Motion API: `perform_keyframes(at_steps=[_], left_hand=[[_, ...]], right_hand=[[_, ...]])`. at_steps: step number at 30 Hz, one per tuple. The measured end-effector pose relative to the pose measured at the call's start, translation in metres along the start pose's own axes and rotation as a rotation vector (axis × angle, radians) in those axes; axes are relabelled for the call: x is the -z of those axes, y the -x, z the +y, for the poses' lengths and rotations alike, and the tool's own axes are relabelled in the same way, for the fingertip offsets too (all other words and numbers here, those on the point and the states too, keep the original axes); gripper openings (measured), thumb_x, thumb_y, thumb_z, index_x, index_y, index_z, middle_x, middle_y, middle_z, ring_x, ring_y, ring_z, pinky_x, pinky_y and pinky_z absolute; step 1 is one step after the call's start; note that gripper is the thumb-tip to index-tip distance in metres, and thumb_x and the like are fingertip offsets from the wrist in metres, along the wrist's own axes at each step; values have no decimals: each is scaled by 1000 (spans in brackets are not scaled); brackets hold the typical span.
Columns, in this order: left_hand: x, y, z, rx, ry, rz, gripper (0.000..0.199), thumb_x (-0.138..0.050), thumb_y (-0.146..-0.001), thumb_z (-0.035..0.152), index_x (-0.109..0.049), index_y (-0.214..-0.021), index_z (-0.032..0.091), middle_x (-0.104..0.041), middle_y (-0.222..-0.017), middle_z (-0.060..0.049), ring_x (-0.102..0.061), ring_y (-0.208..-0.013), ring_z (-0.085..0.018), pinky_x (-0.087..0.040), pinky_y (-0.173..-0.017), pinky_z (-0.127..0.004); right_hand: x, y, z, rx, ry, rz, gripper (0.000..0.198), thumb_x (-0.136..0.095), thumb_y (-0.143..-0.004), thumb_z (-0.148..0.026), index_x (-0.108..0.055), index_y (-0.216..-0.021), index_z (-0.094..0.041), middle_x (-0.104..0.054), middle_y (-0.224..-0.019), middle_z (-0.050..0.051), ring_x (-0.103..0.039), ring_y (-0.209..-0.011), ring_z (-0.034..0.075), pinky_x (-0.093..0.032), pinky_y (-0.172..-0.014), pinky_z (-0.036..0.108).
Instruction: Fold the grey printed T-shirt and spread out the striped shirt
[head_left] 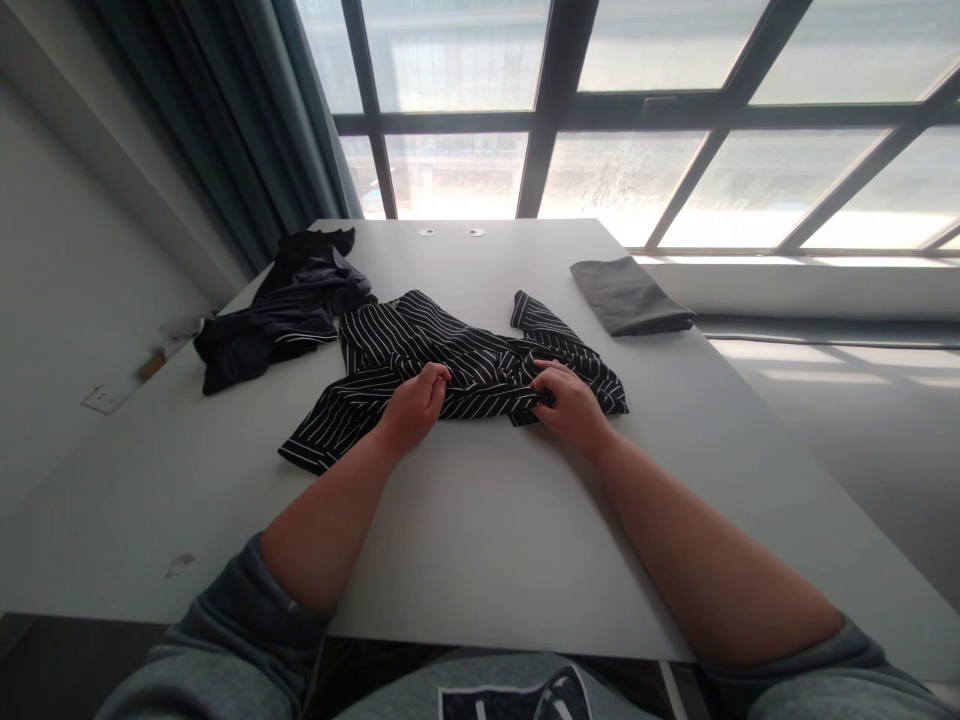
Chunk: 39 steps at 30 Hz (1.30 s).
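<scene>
A black shirt with white stripes (465, 350) lies rumpled across the middle of the table. One sleeve reaches toward the near left, and another part sticks out at the far right. My left hand (417, 402) is closed on the near edge of the shirt, thumb and fingers pinched together. To its right, my right hand (571, 405) grips the same edge, with the fingers curled into the bunched cloth. Some fingertips of the right hand are hidden in the folds.
On the white table (480, 540), a pile of dark clothes (292, 310) lies at the far left, touching or close to the shirt. A folded grey cloth (630, 295) rests near the right edge. Windows (457, 170) and a curtain (225, 110) stand behind.
</scene>
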<state>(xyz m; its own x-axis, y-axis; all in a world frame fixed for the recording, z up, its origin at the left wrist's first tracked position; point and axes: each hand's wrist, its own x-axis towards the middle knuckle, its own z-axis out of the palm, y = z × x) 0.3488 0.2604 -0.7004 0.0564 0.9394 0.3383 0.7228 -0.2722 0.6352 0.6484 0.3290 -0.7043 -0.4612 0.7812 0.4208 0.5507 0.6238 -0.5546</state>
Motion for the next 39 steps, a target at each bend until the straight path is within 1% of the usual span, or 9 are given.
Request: perform_keyframes(at_steps=[3,6,11,15,21,26,30,34,39], left_hand=[[2,1,2,-16,16,-102,28,-41,-106,41,-60,-111,21,-70,-90,0,-64,-76,-13,-45,-75,-25],[3,2,4,-6,21,-185,31,-58,-99,49,-62,-114,23,-73,-98,1,-60,-69,-11,-44,-72,-24],[1,3,4,-36,50,-198,32,-68,-93,41,-64,-119,25,-73,-116,1,-67,-89,-14,-48,-84,-26],[0,1,1,-49,44,-120,23,-56,-100,37,-66,-115,22,-73,-115,-2,-68,-104,-17,-49,-92,-28],[0,-1,-1,30,-81,-94,35,-45,-105,42,-70,-95,21,-74,-99,-5,-68,-93,-19,-49,-85,-29],[2,-5,-6,190,-178,-13,30,-46,-104,39,-70,-99,22,-75,-99,-7,-69,-93,-22,-48,-84,-30],[4,-5,-8,223,-147,-5,24,-51,-102,38,-68,-106,22,-75,-102,-5,-70,-92,-21,-48,-84,-30],[3,-2,-4,96,-65,-128,30,-65,-95,44,-66,-117,24,-74,-107,-2,-67,-83,-17,-50,-80,-28],[1,-1,-2,-45,-42,-173,18,-63,-96,36,-69,-106,23,-72,-112,-3,-67,-104,-19,-53,-93,-31]], right_hand=[[0,0,1,-52,-15,16,9,-64,-73,-18,-60,-82,-18,-69,-105,8,-60,-130,26,-50,-113,44],[2,0,0,-148,-17,47,8,-63,-77,-22,-61,-83,-17,-69,-108,8,-64,-117,23,-52,-106,39],[3,0,2,-275,30,72,12,-63,-78,-26,-62,-86,-17,-68,-100,6,-61,-96,19,-50,-96,35],[1,-1,5,-232,35,13,16,-63,-77,-25,-66,-90,-17,-67,-99,6,-59,-99,20,-48,-99,36],[-2,-1,6,-67,9,-93,30,-64,-77,-23,-70,-106,-19,-67,-113,7,-57,-116,23,-45,-113,42],[-1,1,2,22,-9,-114,44,-56,-75,-16,-69,-117,-20,-63,-128,8,-54,-128,23,-44,-119,43],[-2,0,5,-54,-13,-31,34,-55,-77,-18,-71,-107,-18,-65,-123,9,-56,-127,24,-43,-121,44],[1,-1,9,-175,-29,112,27,-57,-80,-22,-73,-102,-17,-68,-113,9,-60,-114,23,-48,-112,43],[6,-1,7,-277,-25,296,27,-57,-83,-25,-74,-102,-18,-68,-106,9,-59,-108,23,-47,-110,43]])
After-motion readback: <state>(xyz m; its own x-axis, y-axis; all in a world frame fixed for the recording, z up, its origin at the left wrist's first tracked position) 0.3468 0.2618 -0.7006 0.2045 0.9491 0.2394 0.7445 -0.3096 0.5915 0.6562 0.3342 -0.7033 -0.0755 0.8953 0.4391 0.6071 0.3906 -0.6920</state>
